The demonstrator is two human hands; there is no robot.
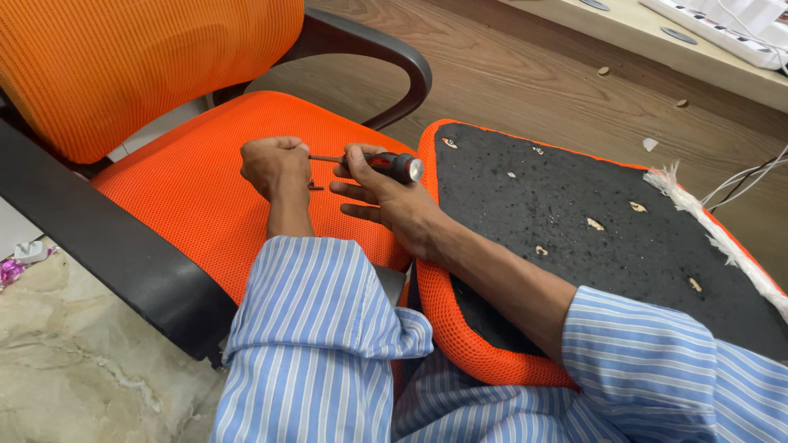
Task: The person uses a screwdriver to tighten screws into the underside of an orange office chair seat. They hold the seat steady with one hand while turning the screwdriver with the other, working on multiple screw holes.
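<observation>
Two hands at a screwdriver over an orange chair seat.

The right hand (386, 193) grips the black-and-red screwdriver (386, 164); the left hand (275, 164), a closed fist, pinches its metal tip. An upturned seat pad (574, 221), black beneath with orange edging, leans beside them.

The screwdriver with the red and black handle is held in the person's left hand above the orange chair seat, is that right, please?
Not quite: the head view shows the screwdriver gripped in the right hand; the left hand is closed at its tip, above the orange chair seat.
</observation>
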